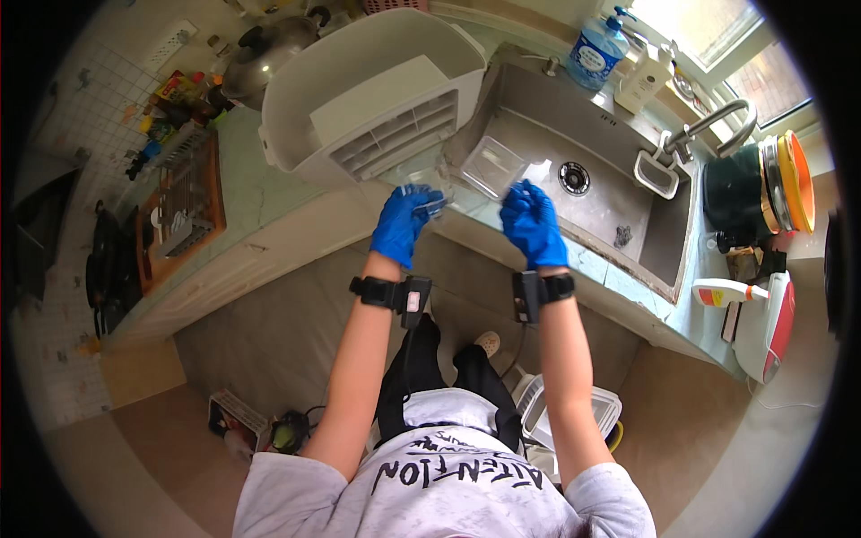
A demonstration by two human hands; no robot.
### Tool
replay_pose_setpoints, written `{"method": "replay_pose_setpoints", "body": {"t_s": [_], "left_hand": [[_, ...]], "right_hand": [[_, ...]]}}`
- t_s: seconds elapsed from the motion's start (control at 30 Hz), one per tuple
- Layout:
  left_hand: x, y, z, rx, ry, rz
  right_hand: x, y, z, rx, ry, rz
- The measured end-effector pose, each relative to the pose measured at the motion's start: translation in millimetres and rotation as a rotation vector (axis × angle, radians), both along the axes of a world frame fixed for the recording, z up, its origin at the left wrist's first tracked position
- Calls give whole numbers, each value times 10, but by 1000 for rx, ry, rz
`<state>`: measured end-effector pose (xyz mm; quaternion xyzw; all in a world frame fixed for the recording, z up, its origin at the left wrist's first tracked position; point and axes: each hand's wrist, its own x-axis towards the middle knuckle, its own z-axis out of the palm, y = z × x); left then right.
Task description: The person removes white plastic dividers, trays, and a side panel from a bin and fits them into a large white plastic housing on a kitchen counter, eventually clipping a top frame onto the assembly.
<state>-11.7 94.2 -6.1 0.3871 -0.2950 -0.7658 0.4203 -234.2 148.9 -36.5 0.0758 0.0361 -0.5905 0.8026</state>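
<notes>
My left hand point(403, 223), in a blue rubber glove, is closed at the counter corner. Its fingers grip a clear see-through plastic piece point(434, 192), whose full shape I cannot make out. My right hand point(533, 222), gloved alike, has its fingers pinched at the near right corner of a clear rectangular plastic tray point(493, 168). That tray is tilted over the near left edge of the steel sink point(619, 148). Just beyond my left hand rises a large off-white plastic bin point(291, 117) with a slotted divided panel.
A blue pump bottle point(595, 56) and a white carton point(643, 81) stand behind the sink. The faucet point(717, 125) arches at its right. Stacked buckets point(749, 188) and a spray bottle point(728, 292) crowd the right counter. At left are a dish rack point(184, 202) and lidded pot point(267, 58).
</notes>
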Motion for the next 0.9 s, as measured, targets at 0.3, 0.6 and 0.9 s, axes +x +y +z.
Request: {"method": "replay_pose_setpoints", "body": {"t_s": [0.3,0.6,0.9], "left_hand": [[490,-118,42,193,161,51],[341,-424,-145,228,177,17],[147,-631,-349,156,289,15]], "right_hand": [[631,-878,-106,292,-141,-178],[739,-1008,-352,231,-113,-196],[728,-1145,-219,175,-42,-264]]}}
